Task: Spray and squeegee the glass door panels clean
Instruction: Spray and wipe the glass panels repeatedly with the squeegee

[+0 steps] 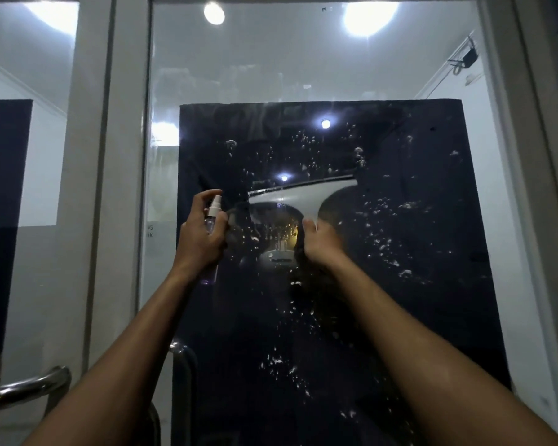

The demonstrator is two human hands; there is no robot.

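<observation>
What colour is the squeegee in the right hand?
White; the squeegee, held by the right hand, shows best in the head view.

I see a dark rectangular sheet (pixel 416 284) hanging behind the right pane, filling its middle and lower part. A second dark sheet (pixel 4 220) shows at the far left edge. Overhead, 2 bright ceiling lights (pixel 369 16) glare beyond the glass, with a smaller round light (pixel 214 13) to their left. High on the right wall a dark bracket with cables (pixel 466 57) is mounted. At the near left, a curved steel pull handle (pixel 29 386) juts out, and another steel handle (pixel 182 358) stands upright just right of it.
</observation>
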